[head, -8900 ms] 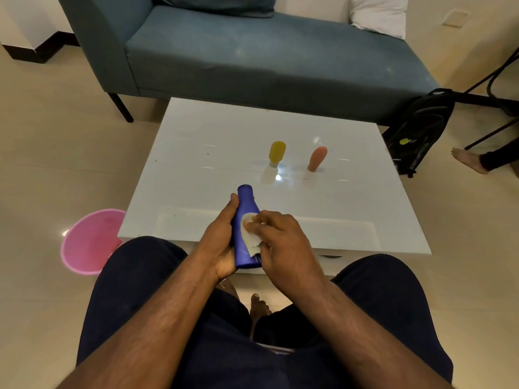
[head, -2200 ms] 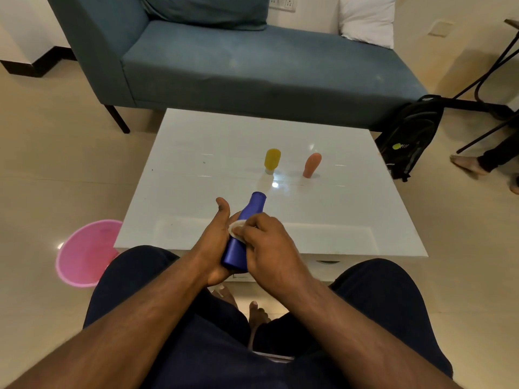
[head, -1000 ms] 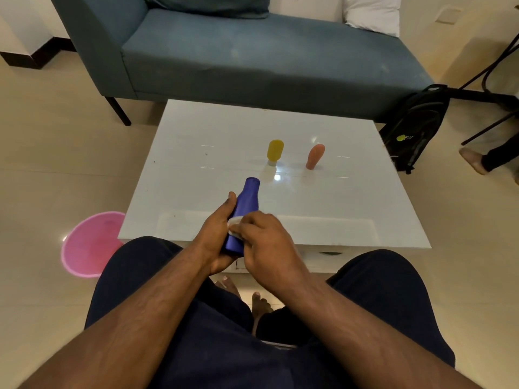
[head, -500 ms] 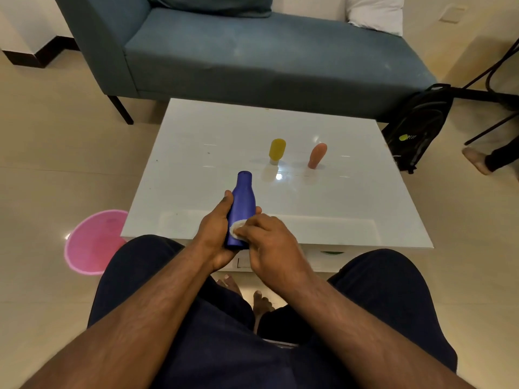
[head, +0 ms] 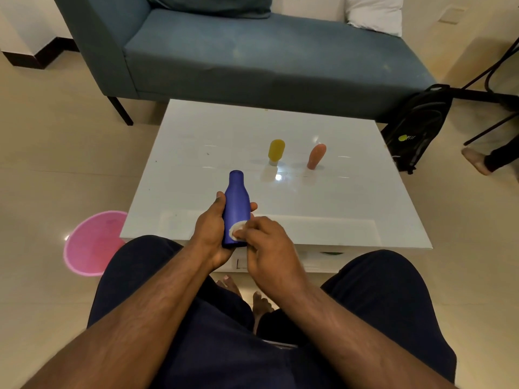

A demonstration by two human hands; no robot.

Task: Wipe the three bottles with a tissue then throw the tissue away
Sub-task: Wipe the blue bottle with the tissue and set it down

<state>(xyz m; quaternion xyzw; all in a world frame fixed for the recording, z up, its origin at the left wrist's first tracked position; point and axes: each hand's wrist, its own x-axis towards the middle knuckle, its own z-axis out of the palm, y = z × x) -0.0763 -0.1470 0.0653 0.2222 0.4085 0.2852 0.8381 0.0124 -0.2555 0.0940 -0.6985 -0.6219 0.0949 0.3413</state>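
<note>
My left hand (head: pixel 212 231) grips a blue bottle (head: pixel 236 204) around its lower body, holding it almost upright over the near edge of the white table (head: pixel 213 130). My right hand (head: pixel 266 245) presses a small white tissue (head: pixel 235 228) against the bottle's lower right side. A yellow bottle (head: pixel 276 151) and an orange bottle (head: pixel 316 156) stand side by side, cap down, in the middle of the table, well beyond both hands.
A pink bin (head: pixel 90 242) sits on the floor left of the table. A teal sofa (head: pixel 252 51) runs behind the table, a black backpack (head: pixel 418 127) leans at its right end, and another person's foot (head: pixel 474 160) shows at the far right.
The blue bottle has been turned from leaning right to nearly upright. The tissue in my right hand has slid down from the bottle's middle to its lower part.
</note>
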